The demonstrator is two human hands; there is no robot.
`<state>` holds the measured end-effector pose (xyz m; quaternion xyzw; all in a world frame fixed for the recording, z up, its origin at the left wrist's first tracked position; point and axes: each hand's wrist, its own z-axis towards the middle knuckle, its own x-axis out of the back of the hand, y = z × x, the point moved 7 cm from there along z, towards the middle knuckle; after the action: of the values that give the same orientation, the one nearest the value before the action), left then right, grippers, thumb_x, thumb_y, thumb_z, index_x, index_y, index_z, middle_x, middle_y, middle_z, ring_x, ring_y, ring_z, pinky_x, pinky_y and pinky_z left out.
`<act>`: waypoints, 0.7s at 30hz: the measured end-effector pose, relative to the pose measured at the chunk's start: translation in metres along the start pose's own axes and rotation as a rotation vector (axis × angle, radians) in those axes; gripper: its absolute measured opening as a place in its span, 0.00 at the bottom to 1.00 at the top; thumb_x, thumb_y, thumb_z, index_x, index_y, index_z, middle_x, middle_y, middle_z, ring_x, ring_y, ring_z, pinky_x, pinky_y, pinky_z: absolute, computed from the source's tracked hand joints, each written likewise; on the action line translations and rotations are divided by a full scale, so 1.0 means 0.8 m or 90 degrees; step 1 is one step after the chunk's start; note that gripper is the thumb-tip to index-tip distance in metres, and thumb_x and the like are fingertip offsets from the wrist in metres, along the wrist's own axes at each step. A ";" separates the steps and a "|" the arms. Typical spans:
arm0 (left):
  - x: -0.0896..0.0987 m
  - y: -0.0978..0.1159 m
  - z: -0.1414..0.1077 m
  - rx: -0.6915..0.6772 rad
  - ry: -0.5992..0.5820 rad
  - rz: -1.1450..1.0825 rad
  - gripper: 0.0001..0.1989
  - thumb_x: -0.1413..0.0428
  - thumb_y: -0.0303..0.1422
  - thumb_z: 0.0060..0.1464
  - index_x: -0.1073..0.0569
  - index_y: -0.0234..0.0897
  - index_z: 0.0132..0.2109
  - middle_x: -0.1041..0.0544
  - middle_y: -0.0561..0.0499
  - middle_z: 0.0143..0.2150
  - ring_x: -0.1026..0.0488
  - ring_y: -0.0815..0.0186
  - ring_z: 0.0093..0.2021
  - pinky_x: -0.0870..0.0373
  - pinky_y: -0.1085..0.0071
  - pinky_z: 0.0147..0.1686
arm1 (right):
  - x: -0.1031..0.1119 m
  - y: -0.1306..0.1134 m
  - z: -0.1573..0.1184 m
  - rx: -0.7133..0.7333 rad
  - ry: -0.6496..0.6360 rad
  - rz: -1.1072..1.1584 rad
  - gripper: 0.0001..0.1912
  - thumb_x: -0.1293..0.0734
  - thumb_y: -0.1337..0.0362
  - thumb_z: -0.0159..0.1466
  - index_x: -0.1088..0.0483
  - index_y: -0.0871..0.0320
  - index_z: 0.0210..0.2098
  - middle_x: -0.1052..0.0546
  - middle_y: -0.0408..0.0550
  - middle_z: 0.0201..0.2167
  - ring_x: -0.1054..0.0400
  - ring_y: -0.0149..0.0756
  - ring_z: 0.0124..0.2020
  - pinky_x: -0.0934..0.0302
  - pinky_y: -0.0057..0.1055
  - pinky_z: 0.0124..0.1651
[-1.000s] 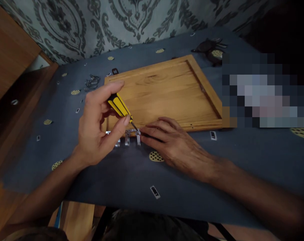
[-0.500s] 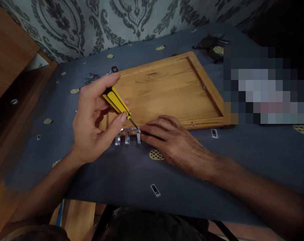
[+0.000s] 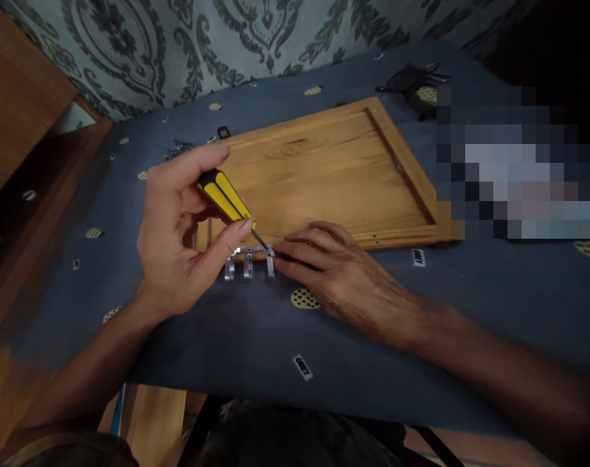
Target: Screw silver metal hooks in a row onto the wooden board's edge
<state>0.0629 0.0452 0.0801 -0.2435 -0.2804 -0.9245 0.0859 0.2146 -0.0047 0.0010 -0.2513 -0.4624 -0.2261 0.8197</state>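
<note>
My left hand point(image 3: 173, 227) is closed around a screwdriver point(image 3: 227, 196) with a yellow and black handle, thumb low on the handle near the shaft. The tilted shaft runs down to the right end of a shiny metal hook rail point(image 3: 247, 259). Three bent hooks hang from this rail, which lies along the near edge of a wooden panel point(image 3: 319, 168) with a raised border. Beside the screwdriver tip, the fingertips of my right hand point(image 3: 343, 279) are pressed together on the rail's right end and the panel's edge. Those fingers hide exactly what is pinched there.
On the dark patterned tablecloth point(image 3: 363, 383), a small heap of dark metal pieces point(image 3: 179, 150) lies behind my left hand. A black object point(image 3: 412, 81) sits beyond the panel at the back right. Patterned wallpaper point(image 3: 266, 39) rises behind; a wooden cabinet point(image 3: 23, 71) stands left.
The screwdriver handle has turned slightly in my left hand, whose fingers have shifted a little to the left. My right hand has stayed in place on the rail.
</note>
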 end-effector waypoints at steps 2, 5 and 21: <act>-0.001 0.000 -0.001 0.008 -0.001 -0.002 0.30 0.33 0.36 0.56 0.32 0.55 0.63 0.29 0.50 0.59 0.20 0.64 0.46 0.14 0.65 0.45 | 0.000 0.000 0.000 0.004 0.004 0.002 0.20 0.38 0.78 0.65 0.26 0.63 0.54 0.21 0.54 0.54 0.31 0.47 0.55 0.39 0.50 0.61; -0.002 -0.001 -0.003 0.006 0.003 -0.013 0.30 0.33 0.36 0.56 0.31 0.55 0.63 0.29 0.49 0.59 0.20 0.63 0.45 0.13 0.63 0.43 | -0.001 0.000 0.000 0.006 0.008 -0.001 0.21 0.38 0.79 0.64 0.26 0.62 0.54 0.20 0.55 0.54 0.31 0.48 0.55 0.38 0.50 0.60; -0.005 0.006 0.001 0.031 -0.009 0.012 0.26 0.35 0.34 0.59 0.30 0.59 0.61 0.26 0.55 0.58 0.19 0.64 0.44 0.13 0.63 0.41 | 0.001 -0.001 0.002 0.008 0.014 0.002 0.20 0.39 0.78 0.65 0.25 0.63 0.53 0.20 0.57 0.54 0.30 0.49 0.54 0.37 0.51 0.59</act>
<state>0.0683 0.0416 0.0807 -0.2506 -0.3010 -0.9149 0.0981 0.2137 -0.0046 0.0025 -0.2446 -0.4542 -0.2246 0.8267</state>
